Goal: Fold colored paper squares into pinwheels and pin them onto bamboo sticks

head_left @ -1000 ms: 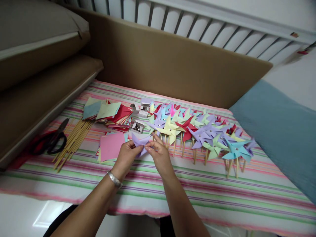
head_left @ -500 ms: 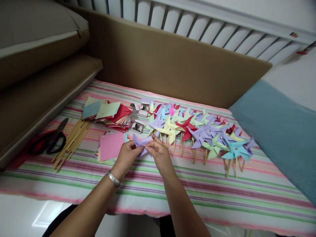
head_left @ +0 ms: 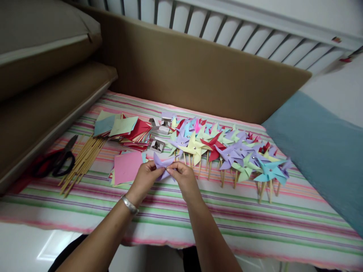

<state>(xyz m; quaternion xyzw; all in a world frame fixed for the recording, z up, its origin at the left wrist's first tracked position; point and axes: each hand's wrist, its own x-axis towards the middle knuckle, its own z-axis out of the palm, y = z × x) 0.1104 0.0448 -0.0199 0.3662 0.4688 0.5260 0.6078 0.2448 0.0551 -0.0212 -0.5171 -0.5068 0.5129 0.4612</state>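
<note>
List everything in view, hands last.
folded paper: one, lilac, centre
pinwheels: many, multicoloured, right
paper squares: many, multicoloured, left
boxes: at least two, whitish, behind folded paper
sticks: many, tan, left
scissors: one, dark, far left
red item: one, red, beneath scissors
cloth: one, multicoloured stripes, beneath pinwheels
board: one, brown, back
slabs: two, brown, upper left
slats: many, white, top
surface: one, blue, right
wall: one, white, upper right
floor: one, white, bottom
bracelet: one, silver, left wrist
left hand: one, bare, on folded paper
right hand: one, bare, on folded paper
</note>
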